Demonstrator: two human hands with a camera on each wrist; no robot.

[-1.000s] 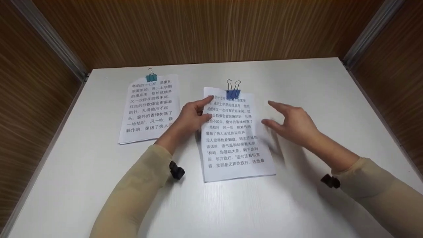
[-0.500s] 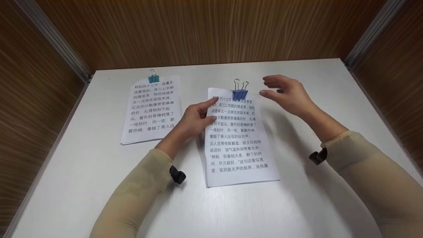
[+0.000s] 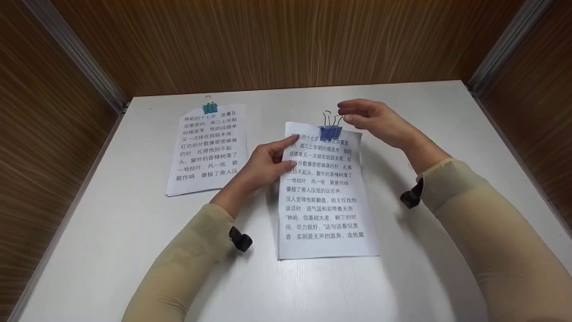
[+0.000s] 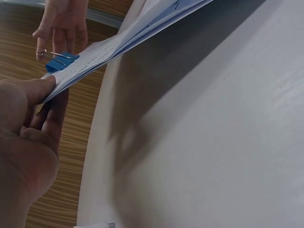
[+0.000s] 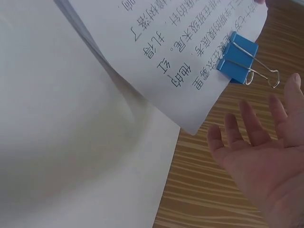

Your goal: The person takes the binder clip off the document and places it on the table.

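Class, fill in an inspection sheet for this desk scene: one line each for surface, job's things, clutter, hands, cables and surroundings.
Surface: white table, faint wood grain, matte.
Job's things: printed paper stack at centre, held at its top edge by a blue binder clip with its wire handles raised.
Clutter: second paper stack to the left, with a teal binder clip at its top.
Hands: left hand grips the centre stack's left edge, lifting it off the table in the wrist views; right hand is open, fingers close to the clip handles, contact unclear.
Cables: nothing seen.
Surroundings: brown wood-grain walls on three sides, metal corner strips.
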